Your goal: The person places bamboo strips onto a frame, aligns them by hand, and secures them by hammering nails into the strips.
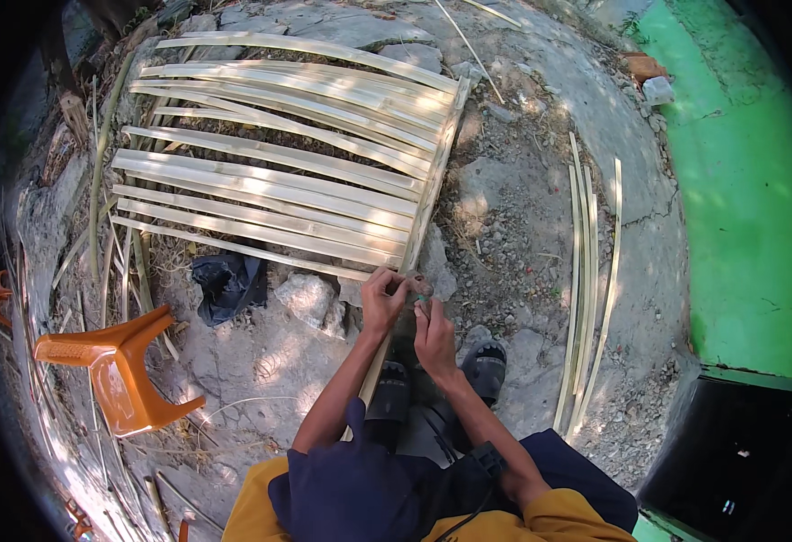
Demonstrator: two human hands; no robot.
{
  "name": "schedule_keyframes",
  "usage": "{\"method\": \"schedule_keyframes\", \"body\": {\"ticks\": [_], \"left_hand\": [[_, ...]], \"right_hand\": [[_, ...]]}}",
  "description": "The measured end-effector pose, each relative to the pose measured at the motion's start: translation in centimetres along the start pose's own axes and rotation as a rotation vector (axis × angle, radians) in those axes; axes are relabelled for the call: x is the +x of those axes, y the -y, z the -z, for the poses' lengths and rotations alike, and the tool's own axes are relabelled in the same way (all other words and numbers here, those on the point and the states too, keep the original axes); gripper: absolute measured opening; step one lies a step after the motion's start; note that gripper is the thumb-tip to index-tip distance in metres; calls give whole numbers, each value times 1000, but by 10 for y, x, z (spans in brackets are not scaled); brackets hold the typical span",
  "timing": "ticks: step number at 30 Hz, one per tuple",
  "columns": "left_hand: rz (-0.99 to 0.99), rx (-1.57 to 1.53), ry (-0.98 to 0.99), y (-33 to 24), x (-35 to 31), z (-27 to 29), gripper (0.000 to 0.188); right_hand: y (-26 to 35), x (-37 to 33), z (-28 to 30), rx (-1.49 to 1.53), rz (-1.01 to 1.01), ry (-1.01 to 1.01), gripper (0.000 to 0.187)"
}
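Observation:
A row of pale split-bamboo slats (279,190) lies side by side on the ground, their right ends on a long bamboo crosspiece (436,181). At the near end of the crosspiece, my left hand (382,303) is closed in a pinch beside the lowest slat. What its fingertips hold is too small to make out. My right hand (436,336) grips what looks like a hammer (421,286), with a rusty brown head and a green band below it. The head is close to my left fingertips; I cannot tell if they touch. The crosspiece runs back toward my lap.
An orange plastic stool (121,379) lies tipped over at the left. A black plastic bag (227,285) and a pale rock (306,300) are near the slats. Several loose bamboo strips (586,289) lie to the right, before a green painted surface (739,199). The ground is uneven.

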State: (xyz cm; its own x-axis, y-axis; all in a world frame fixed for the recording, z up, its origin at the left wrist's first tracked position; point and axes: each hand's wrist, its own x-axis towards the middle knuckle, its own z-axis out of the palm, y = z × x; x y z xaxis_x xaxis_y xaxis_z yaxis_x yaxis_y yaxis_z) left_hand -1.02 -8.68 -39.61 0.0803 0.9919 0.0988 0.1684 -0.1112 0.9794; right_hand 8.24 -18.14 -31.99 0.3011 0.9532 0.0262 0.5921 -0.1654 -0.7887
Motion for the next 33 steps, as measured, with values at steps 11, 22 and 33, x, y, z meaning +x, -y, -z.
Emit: {"method": "schedule_keyframes", "body": {"ticks": [11, 22, 33], "left_hand": [[40, -10, 15, 3, 0, 1, 9], [64, 30, 36, -11, 0, 4, 13], [3, 64, 6, -4, -6, -5, 9]], "right_hand": [[7, -3, 5, 38, -99, 29, 25], [-7, 3, 5, 39, -124, -17, 26], [-27, 41, -15, 127, -318, -125, 47]]}}
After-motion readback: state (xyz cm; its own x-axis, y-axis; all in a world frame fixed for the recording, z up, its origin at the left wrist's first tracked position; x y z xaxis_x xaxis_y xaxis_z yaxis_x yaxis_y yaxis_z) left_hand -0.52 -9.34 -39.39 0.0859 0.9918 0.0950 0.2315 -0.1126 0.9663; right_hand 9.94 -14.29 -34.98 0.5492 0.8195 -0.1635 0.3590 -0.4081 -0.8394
